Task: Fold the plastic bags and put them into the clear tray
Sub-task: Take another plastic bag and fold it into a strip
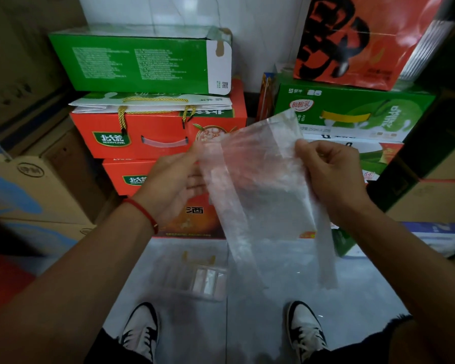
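A clear plastic bag [263,195] hangs in the air between my hands, its two handle strips trailing down towards the floor. My left hand [174,185] pinches the bag's left edge. My right hand [331,174] grips its right edge with curled fingers. Below, on the grey floor between my feet, lies the clear tray [174,279], and a folded plastic bag [206,281] rests in it.
Stacked cartons stand ahead: a green box [139,61] on orange boxes [155,132], a green milk box [352,111] and an orange bag [357,40] at right. Brown cartons [32,185] line the left. My shoes [142,329] stand on the floor.
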`<state>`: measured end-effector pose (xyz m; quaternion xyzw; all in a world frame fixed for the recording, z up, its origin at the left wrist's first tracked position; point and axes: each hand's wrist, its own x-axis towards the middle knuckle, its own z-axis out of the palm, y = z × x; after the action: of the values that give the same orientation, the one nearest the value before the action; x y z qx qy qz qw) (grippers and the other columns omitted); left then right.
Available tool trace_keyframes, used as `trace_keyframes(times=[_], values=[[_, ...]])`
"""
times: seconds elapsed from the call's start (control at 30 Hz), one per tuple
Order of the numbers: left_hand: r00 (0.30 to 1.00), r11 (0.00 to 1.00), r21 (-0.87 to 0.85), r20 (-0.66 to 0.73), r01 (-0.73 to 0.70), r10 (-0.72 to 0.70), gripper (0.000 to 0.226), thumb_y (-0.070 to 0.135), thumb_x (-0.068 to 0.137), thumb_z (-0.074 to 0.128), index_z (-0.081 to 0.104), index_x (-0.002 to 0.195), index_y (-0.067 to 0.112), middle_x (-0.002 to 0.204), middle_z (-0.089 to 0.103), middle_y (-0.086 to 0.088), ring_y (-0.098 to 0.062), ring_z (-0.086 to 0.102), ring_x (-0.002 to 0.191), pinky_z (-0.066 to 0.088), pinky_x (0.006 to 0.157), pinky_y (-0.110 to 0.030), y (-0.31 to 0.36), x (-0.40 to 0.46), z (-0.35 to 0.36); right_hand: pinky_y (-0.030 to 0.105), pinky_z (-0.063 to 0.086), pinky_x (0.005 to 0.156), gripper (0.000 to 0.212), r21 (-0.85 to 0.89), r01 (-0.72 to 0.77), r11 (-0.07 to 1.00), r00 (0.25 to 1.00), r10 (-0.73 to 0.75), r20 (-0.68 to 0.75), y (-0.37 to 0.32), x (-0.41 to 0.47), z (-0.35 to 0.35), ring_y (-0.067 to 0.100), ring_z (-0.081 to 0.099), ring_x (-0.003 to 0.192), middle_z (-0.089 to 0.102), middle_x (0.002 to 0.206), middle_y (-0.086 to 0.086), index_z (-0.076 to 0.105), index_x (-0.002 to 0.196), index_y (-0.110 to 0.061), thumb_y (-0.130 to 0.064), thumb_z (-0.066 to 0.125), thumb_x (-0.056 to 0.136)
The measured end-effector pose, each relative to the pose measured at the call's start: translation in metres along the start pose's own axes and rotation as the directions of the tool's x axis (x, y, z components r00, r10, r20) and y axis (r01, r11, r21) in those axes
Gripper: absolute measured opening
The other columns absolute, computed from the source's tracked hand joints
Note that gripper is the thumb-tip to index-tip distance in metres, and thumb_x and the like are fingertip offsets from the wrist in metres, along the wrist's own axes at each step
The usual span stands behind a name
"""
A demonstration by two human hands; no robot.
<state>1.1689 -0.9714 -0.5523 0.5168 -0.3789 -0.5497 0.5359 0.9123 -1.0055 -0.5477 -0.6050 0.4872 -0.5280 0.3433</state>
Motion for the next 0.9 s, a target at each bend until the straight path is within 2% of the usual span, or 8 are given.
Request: trace_keyframes(times=[0.07, 0.13, 0.23, 0.37, 0.5, 0.63, 0.73, 0.9], values=[[0.987, 0.992, 0.073, 0.117, 0.1, -0.108, 0.06, 0.058, 0.089, 0.057, 0.071, 0.114, 0.005, 0.104, 0.076, -0.015, -0.026, 0.073, 0.092, 0.058, 0.087, -0.039, -0.003, -0.006, 0.006, 0.026, 0.044, 0.051, 0.038, 0.057, -0.037, 0.998, 0.996, 0.041, -0.076, -0.002, 0.001, 0.0, 0.018, 0.055, 0.054, 0.064, 0.062, 0.008, 0.074, 0.081, -0.002, -0.032, 0.064, 0.103], [0.964, 0.974, 0.16, 0.188, 0.158, -0.187, 0.05, 0.042, 0.095, 0.062, 0.068, 0.12, -0.001, 0.11, 0.074, -0.021, -0.031, 0.072, 0.097, 0.057, 0.09, -0.042, -0.012, -0.012, 0.014, 0.03, 0.047, 0.055, 0.037, 0.065, -0.085, 0.994, 0.986, 0.094, -0.138, -0.001, 0.002, -0.002, 0.019, 0.058, 0.057, 0.066, 0.065, 0.009, 0.075, 0.079, -0.006, -0.032, 0.064, 0.103], [0.978, 0.971, 0.201, 0.131, 0.133, -0.161, 0.028, 0.016, 0.099, 0.062, 0.067, 0.116, -0.005, 0.116, 0.068, -0.03, -0.032, 0.069, 0.093, 0.057, 0.083, -0.039, -0.02, -0.013, 0.016, 0.04, 0.054, 0.067, 0.044, 0.129, -0.256, 0.958, 0.951, 0.273, -0.144, 0.005, 0.007, -0.008, 0.028, 0.065, 0.069, 0.071, 0.079, 0.015, 0.076, 0.091, -0.001, -0.042, 0.063, 0.102], [0.992, 0.98, 0.174, 0.06, 0.098, -0.11, 0.027, 0.017, 0.101, 0.06, 0.065, 0.115, -0.005, 0.115, 0.07, -0.028, -0.035, 0.067, 0.093, 0.056, 0.089, -0.048, -0.014, -0.01, 0.01, 0.042, 0.056, 0.08, 0.049, 0.136, -0.584, 0.8, 0.795, 0.53, 0.297, 0.008, 0.004, -0.019, 0.025, 0.071, 0.079, 0.076, 0.086, 0.005, 0.076, 0.104, -0.009, -0.054, 0.056, 0.101], [0.996, 0.984, 0.155, -0.046, 0.084, -0.078, 0.016, 0.014, 0.102, 0.057, 0.068, 0.1, 0.003, 0.09, 0.071, -0.015, -0.025, 0.065, 0.081, 0.056, 0.073, -0.037, -0.013, -0.008, 0.009, 0.027, 0.056, 0.06, 0.019, 0.075, -0.479, 0.875, 0.814, 0.411, 0.411, 0.008, -0.01, -0.014, 0.013, 0.067, 0.066, 0.073, 0.076, 0.003, 0.075, 0.091, -0.008, -0.019, 0.063, 0.101], [0.99, 0.98, 0.137, -0.006, 0.143, -0.143, 0.029, 0.019, 0.098, 0.065, 0.066, 0.119, -0.001, 0.1, 0.072, -0.019, -0.027, 0.064, 0.081, 0.052, 0.069, -0.036, -0.012, -0.012, 0.012, 0.029, 0.059, 0.063, 0.02, 0.094, -0.409, 0.908, 0.873, 0.359, 0.332, 0.01, -0.007, -0.012, 0.013, 0.068, 0.066, 0.073, 0.075, 0.002, 0.074, 0.086, -0.01, -0.018, 0.064, 0.101], [0.995, 0.987, 0.143, -0.075, 0.069, -0.059, 0.038, -0.001, 0.091, 0.068, 0.059, 0.127, 0.007, 0.105, 0.072, -0.022, -0.027, 0.066, 0.083, 0.054, 0.073, -0.04, -0.014, -0.013, 0.012, 0.032, 0.059, 0.067, 0.017, 0.12, -0.459, 0.88, 0.858, 0.405, 0.317, 0.011, -0.005, -0.013, 0.015, 0.07, 0.071, 0.075, 0.079, 0.002, 0.076, 0.093, -0.008, -0.019, 0.065, 0.101], [0.982, 0.961, 0.246, -0.102, -0.127, 0.156, 0.042, 0.0, 0.091, 0.07, 0.059, 0.125, 0.023, 0.092, 0.075, -0.017, -0.023, 0.07, 0.079, 0.058, 0.075, -0.039, -0.017, -0.007, 0.003, 0.029, 0.061, 0.068, 0.025, 0.145, -0.431, 0.891, 0.89, 0.393, 0.233, 0.01, -0.003, -0.019, 0.024, 0.077, 0.082, 0.078, 0.095, 0.011, 0.066, 0.122, -0.011, -0.008, 0.069, 0.097]])
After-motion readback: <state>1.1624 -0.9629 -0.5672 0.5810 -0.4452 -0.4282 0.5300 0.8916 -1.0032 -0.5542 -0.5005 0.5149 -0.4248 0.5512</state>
